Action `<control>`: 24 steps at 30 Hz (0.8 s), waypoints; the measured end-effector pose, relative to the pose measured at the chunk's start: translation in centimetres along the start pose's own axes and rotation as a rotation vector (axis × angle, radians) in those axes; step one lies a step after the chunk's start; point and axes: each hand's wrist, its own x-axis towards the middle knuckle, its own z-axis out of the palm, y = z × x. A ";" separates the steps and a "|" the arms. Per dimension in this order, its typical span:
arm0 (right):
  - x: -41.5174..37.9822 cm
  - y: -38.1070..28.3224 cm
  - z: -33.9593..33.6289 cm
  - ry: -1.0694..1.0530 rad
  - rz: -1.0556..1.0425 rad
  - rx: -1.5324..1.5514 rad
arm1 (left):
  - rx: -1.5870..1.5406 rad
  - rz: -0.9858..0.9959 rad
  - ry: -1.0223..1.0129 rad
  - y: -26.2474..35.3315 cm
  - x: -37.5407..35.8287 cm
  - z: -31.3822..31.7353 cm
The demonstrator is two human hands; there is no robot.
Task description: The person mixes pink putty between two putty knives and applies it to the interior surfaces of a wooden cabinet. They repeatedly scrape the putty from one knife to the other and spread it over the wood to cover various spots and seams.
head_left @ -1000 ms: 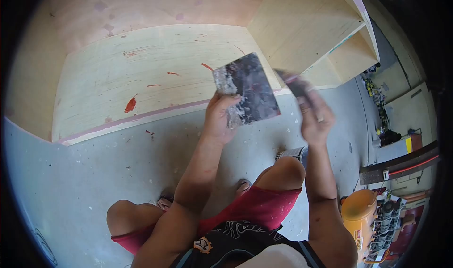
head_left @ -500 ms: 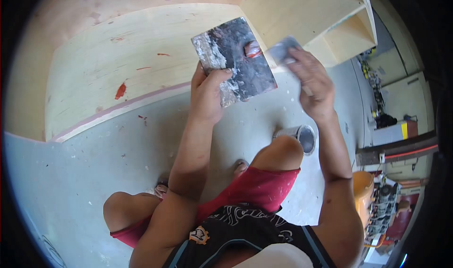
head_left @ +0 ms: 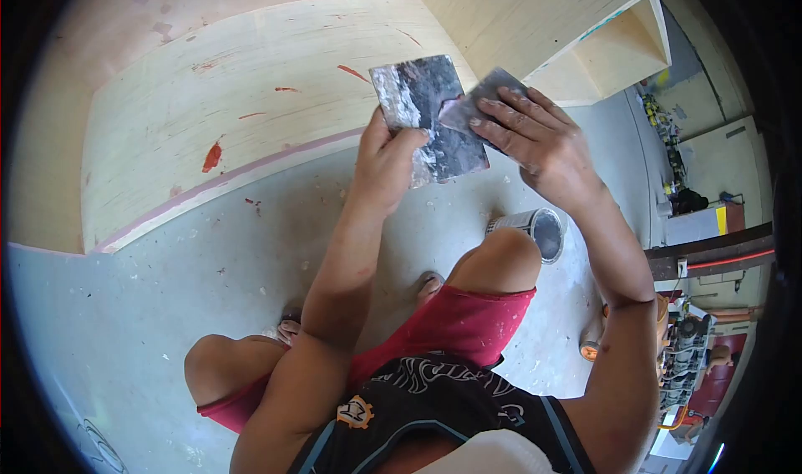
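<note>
My left hand (head_left: 388,165) grips a dark rectangular mixing board (head_left: 430,90) by its near-left edge, thumb on top. Dried white filler crusts the board's left side, with grey smears elsewhere. My right hand (head_left: 547,144) is closed on a flat grey putty spreader (head_left: 493,94), its fingers laid along the upper face. The spreader's left edge overlaps the board, and a pinkish dab of putty (head_left: 451,113) shows there. Behind both hands stands a pale plywood panel (head_left: 209,98) with several red filler marks.
An opened paint can (head_left: 547,236) lies tipped or stands by my right knee on the grey floor (head_left: 200,290). A wooden shelf compartment (head_left: 614,56) projects at the upper right. An orange-ended tool (head_left: 590,351) rests on the floor near my right arm.
My right hand has come left and the spreader now meets the board. The board has shifted slightly right. A new red streak shows on the panel just left of the board.
</note>
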 end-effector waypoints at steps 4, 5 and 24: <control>-1.0 1.0 1.1 0.083 0.123 0.021 | -0.044 -0.086 0.016 -0.7 -0.4 -0.1; -1.3 0.9 1.2 0.086 0.128 0.021 | -0.071 -0.115 0.005 -0.8 -0.4 0.0; -2.8 1.4 1.4 0.098 0.130 -0.021 | -0.096 -0.112 -0.049 -1.0 0.0 0.1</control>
